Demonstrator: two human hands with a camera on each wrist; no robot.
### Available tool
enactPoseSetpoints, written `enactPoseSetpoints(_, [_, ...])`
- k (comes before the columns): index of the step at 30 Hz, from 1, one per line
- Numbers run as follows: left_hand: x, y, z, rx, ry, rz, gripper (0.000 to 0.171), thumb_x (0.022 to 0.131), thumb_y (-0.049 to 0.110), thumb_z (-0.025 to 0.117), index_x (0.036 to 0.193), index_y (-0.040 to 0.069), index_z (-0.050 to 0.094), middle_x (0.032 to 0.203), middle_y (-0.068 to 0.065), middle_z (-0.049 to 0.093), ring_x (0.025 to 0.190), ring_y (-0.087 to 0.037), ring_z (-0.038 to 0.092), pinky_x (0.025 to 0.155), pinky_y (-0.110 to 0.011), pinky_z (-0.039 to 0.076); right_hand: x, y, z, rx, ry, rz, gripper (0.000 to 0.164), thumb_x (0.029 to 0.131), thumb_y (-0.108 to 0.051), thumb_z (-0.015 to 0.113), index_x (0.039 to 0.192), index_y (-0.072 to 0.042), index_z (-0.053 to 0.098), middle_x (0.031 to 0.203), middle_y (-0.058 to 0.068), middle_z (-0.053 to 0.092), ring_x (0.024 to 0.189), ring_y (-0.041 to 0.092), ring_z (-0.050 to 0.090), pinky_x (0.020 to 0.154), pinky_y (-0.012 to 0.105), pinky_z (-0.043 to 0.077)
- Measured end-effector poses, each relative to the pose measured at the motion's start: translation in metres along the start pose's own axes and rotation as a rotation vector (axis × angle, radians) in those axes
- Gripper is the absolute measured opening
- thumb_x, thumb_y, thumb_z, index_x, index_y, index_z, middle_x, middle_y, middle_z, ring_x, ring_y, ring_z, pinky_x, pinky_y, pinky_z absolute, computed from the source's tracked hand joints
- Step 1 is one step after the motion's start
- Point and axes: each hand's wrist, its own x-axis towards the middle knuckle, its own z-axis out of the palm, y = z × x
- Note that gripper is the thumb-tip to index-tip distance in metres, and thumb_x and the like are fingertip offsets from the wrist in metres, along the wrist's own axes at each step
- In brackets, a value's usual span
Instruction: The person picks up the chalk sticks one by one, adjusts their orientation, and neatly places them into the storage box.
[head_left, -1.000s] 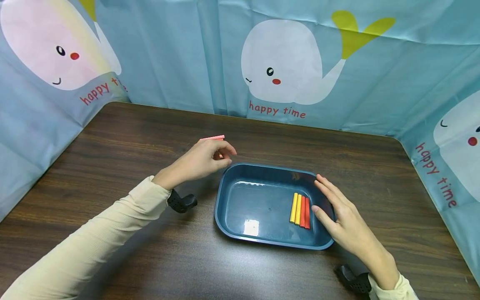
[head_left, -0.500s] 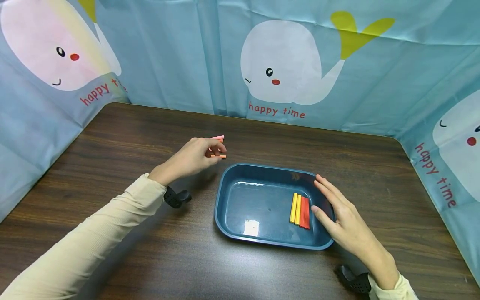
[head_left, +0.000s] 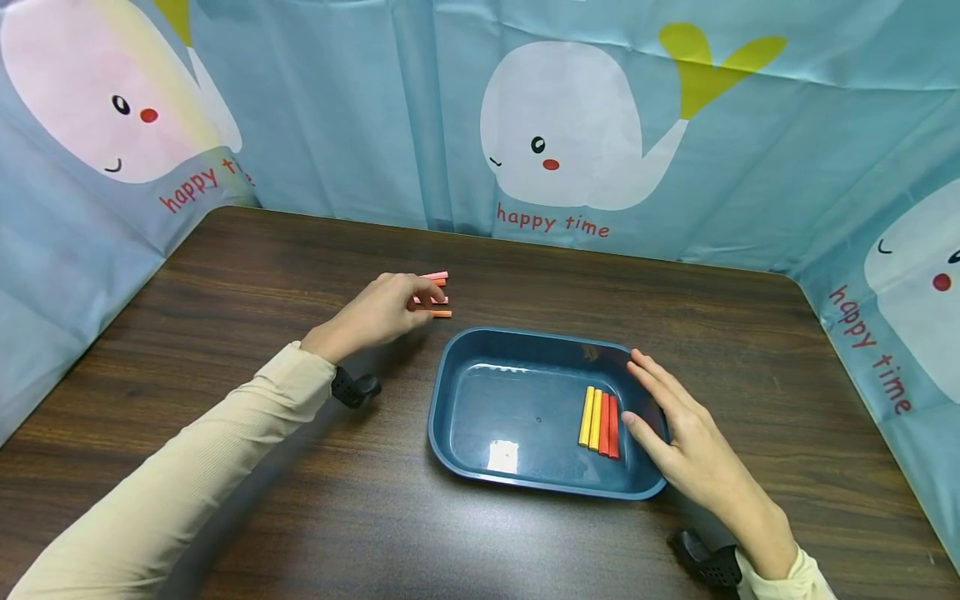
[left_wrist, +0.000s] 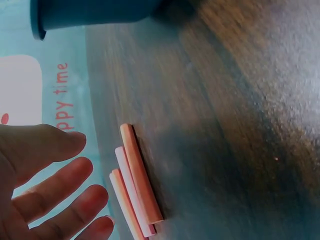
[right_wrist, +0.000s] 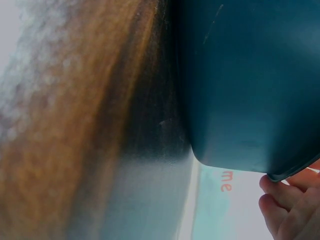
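Note:
My left hand (head_left: 375,308) hovers at a small group of slim pink and orange sticks on the table, beyond the left end of a dark blue tray. In the left wrist view the thumb and fingers (left_wrist: 75,182) are apart with nothing between them, beside an orange stick (left_wrist: 140,172) and a pink stick (left_wrist: 131,182). The hand partly covers the group in the head view. My right hand (head_left: 697,442) rests on the right end of the tray (head_left: 487,408), fingers fairly straight along the rim and thumb over the inside. Two yellow sticks (head_left: 591,418) and two red sticks (head_left: 609,427) lie side by side in the tray.
The dark wooden table (head_left: 360,500) ends at a light blue curtain (head_left: 337,108) printed with whales, which encloses the back and both sides. Black bands with wrist devices (head_left: 356,389) sit on both wrists.
My left hand has moved left from near the tray's corner to the pink and orange sticks, uncovering more of their right ends. The right hand and tray stay put.

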Motion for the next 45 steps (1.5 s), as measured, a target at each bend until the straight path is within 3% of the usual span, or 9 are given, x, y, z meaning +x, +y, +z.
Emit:
enactPoseSetpoints(7, [0.006, -0.004, 0.002, 0.009, -0.034, -0.007, 0.026, 0.09, 0.004, 0.069, 0.116, 0.002, 0.07, 0.111, -0.014, 0.073, 0.1, -0.027, 0.066, 0.087, -0.042, 0.052, 0.0, -0.001, -0.001, 0.002, -0.001, -0.002, 0.066, 0.091, -0.012, 0.07, 0.149, -0.005, 0.042, 0.159, 0.008, 0.036, 0.143, 0.028, 0.04, 0.107, -0.002, 0.015])
enactPoseSetpoints(13, [0.009, -0.008, 0.005, 0.015, -0.047, -0.017, 0.027, 0.089, 0.001, 0.069, 0.117, 0.001, 0.07, 0.114, -0.016, 0.072, 0.105, -0.029, 0.066, 0.092, -0.044, 0.053, 0.0, -0.003, -0.001, 0.015, 0.002, -0.018, 0.065, 0.09, -0.01, 0.07, 0.149, -0.005, 0.042, 0.158, 0.012, 0.037, 0.141, 0.034, 0.041, 0.106, -0.002, 0.015])
enactPoseSetpoints(21, [0.013, -0.01, 0.008, 0.091, -0.051, -0.012, 0.027, 0.089, 0.0, 0.068, 0.116, 0.002, 0.071, 0.116, -0.014, 0.072, 0.11, -0.029, 0.067, 0.095, -0.046, 0.052, 0.001, -0.003, -0.002, 0.017, 0.005, -0.022, 0.065, 0.09, -0.011, 0.071, 0.148, -0.005, 0.043, 0.158, 0.012, 0.038, 0.139, 0.036, 0.042, 0.105, -0.002, 0.016])
enactPoseSetpoints(32, [0.011, -0.01, 0.013, 0.182, -0.078, -0.099, 0.031, 0.089, 0.0, 0.067, 0.12, 0.006, 0.07, 0.12, -0.012, 0.07, 0.1, -0.028, 0.062, 0.093, -0.048, 0.052, 0.001, -0.002, -0.001, 0.02, 0.005, -0.019, 0.064, 0.09, -0.01, 0.07, 0.148, -0.005, 0.043, 0.158, 0.012, 0.037, 0.14, 0.037, 0.042, 0.106, -0.002, 0.016])
enactPoseSetpoints(45, [0.009, -0.012, 0.014, 0.219, -0.072, -0.078, 0.032, 0.089, 0.0, 0.065, 0.119, 0.007, 0.07, 0.112, -0.009, 0.071, 0.092, -0.026, 0.06, 0.086, -0.043, 0.052, 0.0, 0.0, 0.001, 0.011, 0.012, -0.022, 0.066, 0.09, -0.009, 0.07, 0.149, -0.006, 0.042, 0.159, 0.009, 0.037, 0.141, 0.031, 0.04, 0.107, -0.001, 0.017])
